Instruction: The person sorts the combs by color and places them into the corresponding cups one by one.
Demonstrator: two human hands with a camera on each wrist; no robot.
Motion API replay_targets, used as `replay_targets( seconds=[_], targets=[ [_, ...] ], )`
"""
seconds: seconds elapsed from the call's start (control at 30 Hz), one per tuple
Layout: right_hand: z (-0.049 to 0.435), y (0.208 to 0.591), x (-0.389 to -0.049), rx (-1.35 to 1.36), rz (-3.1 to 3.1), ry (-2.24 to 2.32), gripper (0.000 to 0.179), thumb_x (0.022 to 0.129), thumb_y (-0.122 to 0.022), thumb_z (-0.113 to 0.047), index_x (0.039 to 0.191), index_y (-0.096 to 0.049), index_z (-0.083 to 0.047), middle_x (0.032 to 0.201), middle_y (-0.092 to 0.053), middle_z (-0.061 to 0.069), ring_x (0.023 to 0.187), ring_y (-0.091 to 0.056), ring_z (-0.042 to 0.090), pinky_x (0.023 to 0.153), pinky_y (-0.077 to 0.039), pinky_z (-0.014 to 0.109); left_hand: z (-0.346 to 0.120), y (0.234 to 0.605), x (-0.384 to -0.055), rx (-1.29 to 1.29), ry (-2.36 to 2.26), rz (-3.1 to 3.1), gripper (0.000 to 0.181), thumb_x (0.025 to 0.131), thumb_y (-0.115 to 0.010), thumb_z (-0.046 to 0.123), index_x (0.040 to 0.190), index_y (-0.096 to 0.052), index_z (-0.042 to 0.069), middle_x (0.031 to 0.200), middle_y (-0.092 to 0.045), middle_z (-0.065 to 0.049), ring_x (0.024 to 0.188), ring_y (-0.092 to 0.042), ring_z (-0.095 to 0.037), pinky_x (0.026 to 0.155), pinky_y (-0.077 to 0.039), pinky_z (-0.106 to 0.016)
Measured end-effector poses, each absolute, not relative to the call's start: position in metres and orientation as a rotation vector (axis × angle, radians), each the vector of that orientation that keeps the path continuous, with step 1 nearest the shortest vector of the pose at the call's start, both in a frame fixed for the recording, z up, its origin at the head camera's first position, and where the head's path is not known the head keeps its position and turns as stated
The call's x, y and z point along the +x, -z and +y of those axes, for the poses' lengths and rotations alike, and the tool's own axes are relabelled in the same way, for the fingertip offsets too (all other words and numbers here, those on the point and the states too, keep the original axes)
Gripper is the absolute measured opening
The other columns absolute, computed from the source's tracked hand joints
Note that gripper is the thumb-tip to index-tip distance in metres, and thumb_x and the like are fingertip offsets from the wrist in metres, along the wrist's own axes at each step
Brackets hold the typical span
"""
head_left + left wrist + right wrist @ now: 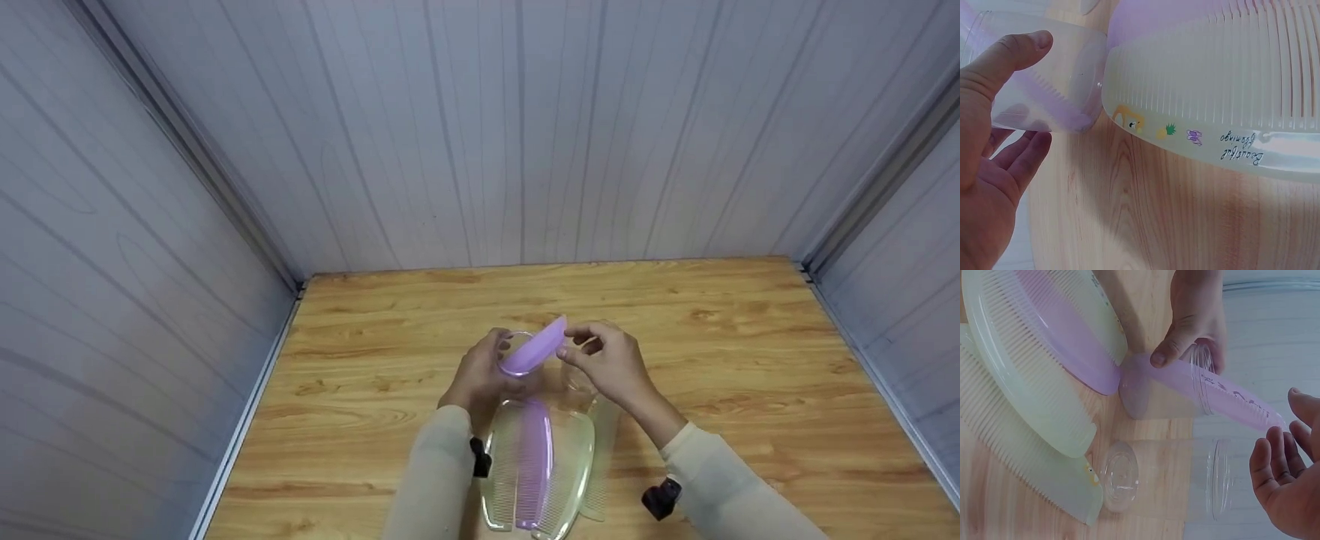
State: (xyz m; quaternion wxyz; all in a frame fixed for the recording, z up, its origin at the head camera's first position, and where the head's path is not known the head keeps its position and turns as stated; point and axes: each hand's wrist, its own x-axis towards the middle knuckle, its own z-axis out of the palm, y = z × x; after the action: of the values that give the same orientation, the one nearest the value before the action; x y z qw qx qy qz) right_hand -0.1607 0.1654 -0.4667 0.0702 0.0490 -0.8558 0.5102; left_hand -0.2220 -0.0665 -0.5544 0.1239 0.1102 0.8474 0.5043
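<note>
My left hand (pixel 478 369) grips a clear plastic cup (pixel 1171 400), thumb on one side and fingers on the other. A purple comb (pixel 537 348) stands slanted inside it, its upper end sticking out past the rim. Beside that end is my right hand (pixel 611 364), thumb and fingers apart, with fingertips at or very near the comb's tip. A second clear cup (pixel 1168 478) stands on the table below my right hand. Nearer me, another purple comb (pixel 534 465) lies between two pale green combs, a left one (pixel 501 469) and a right one (pixel 574 457).
A further pale green comb (pixel 600 480) lies partly under the right one. The wood-grain table (pixel 360 435) meets a pale panelled back wall (pixel 480 135), with side walls at left (pixel 112 300) and right (pixel 915 300).
</note>
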Motion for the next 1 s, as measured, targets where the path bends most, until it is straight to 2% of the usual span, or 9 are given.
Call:
replay_targets(
  seconds=[0.17,0.4,0.77,1.0],
  targets=[
    [0.164,0.47,-0.155,0.256,-2.54,-1.494,0.017,0.084,-0.083,-0.011,0.101,-0.08,-0.009,0.099,-0.075,0.001,0.083,-0.067,0.017,0.075,-0.055,0.026,-0.066,0.553,-0.224,0.35,-1.423,2.518,0.095,0.064,-0.093,0.004,0.147,-0.049,0.016,0.145,-0.058,-0.016,0.131,-0.057,-0.033,0.112,-0.046,-0.051],
    [0.164,0.477,-0.147,0.297,-2.534,-1.5,0.016,0.084,-0.084,-0.012,0.1,-0.081,-0.011,0.092,-0.076,-0.003,0.08,-0.068,0.014,0.071,-0.057,0.025,-0.065,0.552,-0.225,0.349,-1.374,2.544,0.094,0.065,-0.093,0.007,0.147,-0.048,0.018,0.144,-0.059,-0.013,0.13,-0.057,-0.032,0.111,-0.048,-0.049],
    [0.157,0.502,-0.138,0.307,-2.665,-1.558,0.026,0.083,-0.085,-0.017,0.107,-0.08,-0.011,0.094,-0.077,0.004,0.081,-0.067,0.015,0.069,-0.056,0.023,-0.067,0.553,-0.224,0.338,-1.397,2.544,0.094,0.065,-0.093,0.006,0.147,-0.049,0.015,0.144,-0.059,-0.014,0.13,-0.058,-0.034,0.11,-0.048,-0.051],
    [0.154,0.519,-0.135,0.337,-2.729,-1.58,0.034,0.081,-0.085,-0.013,0.114,-0.077,-0.008,0.108,-0.076,0.011,0.088,-0.069,0.019,0.076,-0.059,0.026,-0.068,0.554,-0.222,0.326,-1.404,2.539,0.094,0.065,-0.094,0.007,0.147,-0.049,0.019,0.143,-0.059,-0.009,0.13,-0.057,-0.031,0.111,-0.047,-0.05]
  ],
)
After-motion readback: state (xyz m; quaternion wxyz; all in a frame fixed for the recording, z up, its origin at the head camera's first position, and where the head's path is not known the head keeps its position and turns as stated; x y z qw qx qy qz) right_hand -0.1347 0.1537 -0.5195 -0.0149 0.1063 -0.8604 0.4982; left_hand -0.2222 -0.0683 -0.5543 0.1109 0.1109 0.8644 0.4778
